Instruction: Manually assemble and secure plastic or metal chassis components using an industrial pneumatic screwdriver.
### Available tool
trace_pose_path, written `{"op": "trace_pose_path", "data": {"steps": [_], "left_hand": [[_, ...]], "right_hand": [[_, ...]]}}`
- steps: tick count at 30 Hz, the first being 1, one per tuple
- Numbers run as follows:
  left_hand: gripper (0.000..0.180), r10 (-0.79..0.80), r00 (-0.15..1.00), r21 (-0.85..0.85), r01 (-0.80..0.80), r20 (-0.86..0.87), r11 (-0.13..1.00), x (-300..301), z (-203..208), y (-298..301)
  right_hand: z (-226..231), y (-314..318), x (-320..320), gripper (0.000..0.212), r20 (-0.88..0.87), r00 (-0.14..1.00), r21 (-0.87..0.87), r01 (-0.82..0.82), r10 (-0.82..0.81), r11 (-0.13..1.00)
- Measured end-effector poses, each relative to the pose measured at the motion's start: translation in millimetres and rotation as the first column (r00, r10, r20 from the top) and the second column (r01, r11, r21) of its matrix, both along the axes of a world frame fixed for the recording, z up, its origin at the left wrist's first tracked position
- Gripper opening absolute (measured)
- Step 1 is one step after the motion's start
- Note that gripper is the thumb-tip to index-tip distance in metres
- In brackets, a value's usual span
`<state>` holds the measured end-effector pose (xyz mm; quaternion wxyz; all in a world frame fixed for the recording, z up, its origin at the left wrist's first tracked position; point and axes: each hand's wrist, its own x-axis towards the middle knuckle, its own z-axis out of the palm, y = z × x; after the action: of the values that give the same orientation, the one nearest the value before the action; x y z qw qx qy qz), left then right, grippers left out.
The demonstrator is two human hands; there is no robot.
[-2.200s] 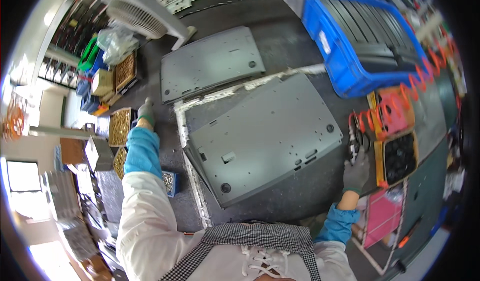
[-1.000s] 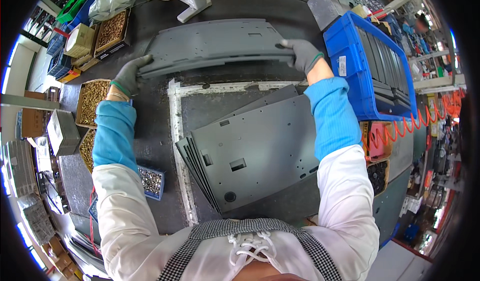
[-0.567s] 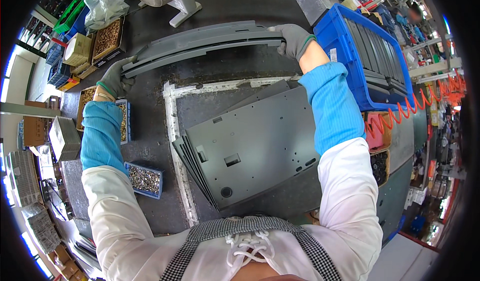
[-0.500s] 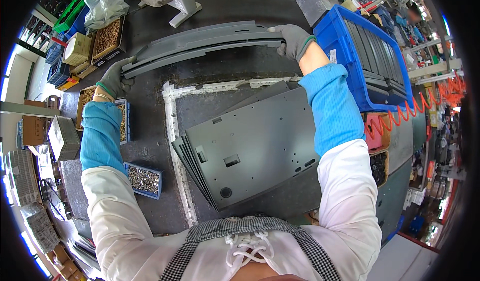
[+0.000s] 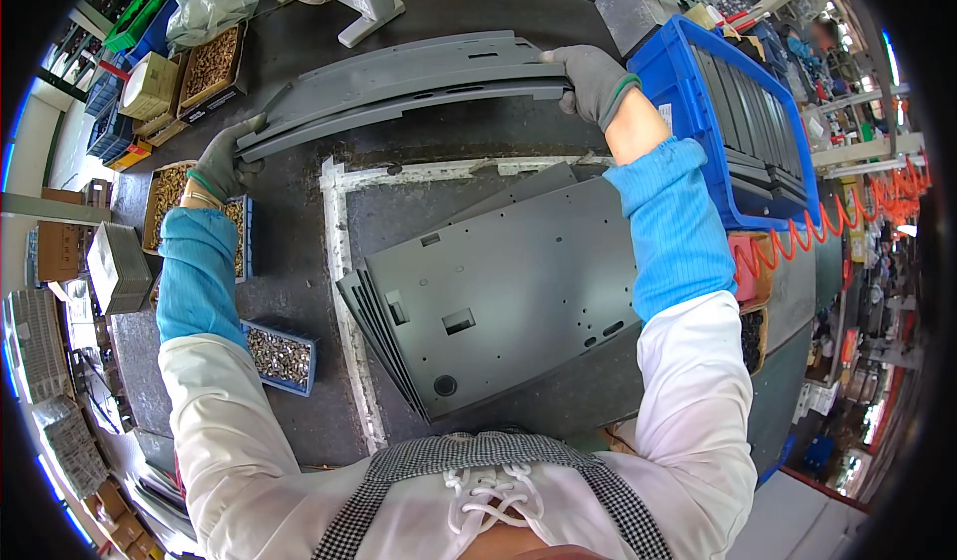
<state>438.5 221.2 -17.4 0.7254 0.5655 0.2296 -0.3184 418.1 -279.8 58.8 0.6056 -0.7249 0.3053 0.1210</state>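
Note:
A long grey sheet-metal panel (image 5: 399,78) with folded edges is held across the far part of the workbench. My left hand (image 5: 225,163), in a grey glove, is closed on its left end. At the other end my right hand (image 5: 590,79), gloved too, grips the right corner. Nearer my body lies a fanned stack of flat grey metal sheets (image 5: 518,286) with round holes and rectangular cut-outs. Both forearms wear blue sleeve covers and reach past that stack on either side.
A blue crate (image 5: 688,111) of upright grey metal parts stands at the right, near a coiled red hose (image 5: 797,233). Small parts fill a blue tray (image 5: 282,357) and a cardboard box (image 5: 212,69) at left. A fan (image 5: 367,6) stands at the back; white tape (image 5: 346,291) marks the bench.
The held panel has tilted slightly, showing more of its upper face, and sits a little farther away. Both hands keep their hold. The sheet stack lies as before.

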Motion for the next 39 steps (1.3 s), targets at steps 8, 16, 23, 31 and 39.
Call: {"op": "trace_pose_path", "data": {"steps": [8, 16, 23, 31, 39], "left_hand": [[0.034, -0.011, 0.996, -0.015, 0.013, 0.092, 1.000, -15.0, -27.5, 7.0], [0.036, -0.020, 0.998, -0.109, 0.026, 0.059, 0.994, -12.1, -30.4, 9.6], [0.035, 0.018, 0.999, -0.064, -0.015, 0.051, 0.998, -13.7, -26.3, 8.4], [0.034, 0.008, 0.998, -0.029, -0.006, 0.056, 1.000, -18.0, -28.8, -1.5], [0.032, -0.011, 0.983, -0.024, 0.015, 0.183, 1.000, -9.8, -17.2, -3.0]], "right_hand": [[23.6, 2.9, -12.9, 0.026, 0.024, 0.981, -0.067, -0.193, 0.195, 0.979], [50.8, 9.0, -11.5, 0.040, -0.017, 0.952, -0.256, -0.299, 0.305, 0.919], [63.1, 17.5, -11.3, 0.042, -0.031, 0.930, -0.273, -0.361, 0.367, 0.892], [30.1, 4.2, -6.3, 0.033, -0.044, 0.948, -0.242, -0.318, 0.317, 0.917], [39.7, -2.2, -3.2, 0.030, 0.019, 0.951, -0.241, -0.296, 0.310, 0.924]]}}
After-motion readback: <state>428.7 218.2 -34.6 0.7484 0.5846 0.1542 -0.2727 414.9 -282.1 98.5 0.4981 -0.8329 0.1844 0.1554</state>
